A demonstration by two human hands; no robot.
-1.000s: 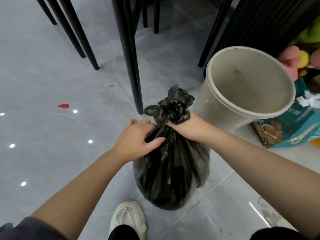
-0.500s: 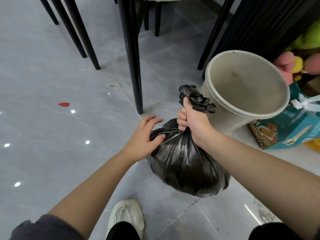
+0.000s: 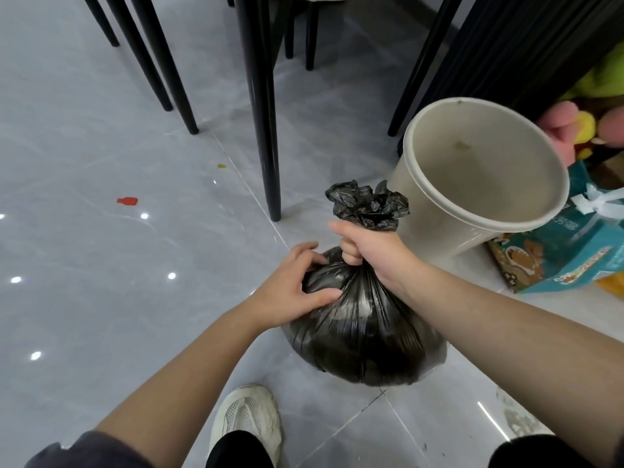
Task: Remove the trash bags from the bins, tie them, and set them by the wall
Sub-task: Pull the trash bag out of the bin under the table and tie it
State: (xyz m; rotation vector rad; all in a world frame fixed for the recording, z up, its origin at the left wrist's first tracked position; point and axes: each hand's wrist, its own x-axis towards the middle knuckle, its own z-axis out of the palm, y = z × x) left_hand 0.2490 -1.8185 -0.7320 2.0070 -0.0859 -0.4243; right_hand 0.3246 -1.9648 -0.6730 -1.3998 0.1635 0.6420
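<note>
Right hand (image 3: 371, 251): closed in a fist round the gathered neck of the black trash bag (image 3: 364, 332), thumb on top. The crumpled mouth of the bag sticks out above the fist toward 12 o'clock. I can make out no finished knot.

Left hand (image 3: 290, 292): not closed on anything. Fingers spread and bent, fingertips and thumb pressing on the bag's shoulder at its 9 o'clock side, just below the neck.

Trash bag: out of the bin, full and rounded, hanging or standing directly in front of me over the grey floor tiles (image 3: 101, 298). I cannot tell whether its base touches the floor. No print or label shows on the plastic.

Bin (image 3: 439, 231): beige, round, unlined, at 2 o'clock from the bag and just beside it. No marking on its wall.

Other items: 1 teal box (image 3: 557, 258) at 3 o'clock of the bin carries white and orange lettering, too blurred to read, with a white ribbon bow (image 3: 594, 201) on top. Plush toys (image 3: 570, 126) lie at 1 o'clock. Black chair legs (image 3: 263, 130) stand at 11 o'clock. 1 small red scrap (image 3: 127, 201) lies at 9 o'clock. My white shoe (image 3: 250, 420) is at 6 o'clock.
</note>
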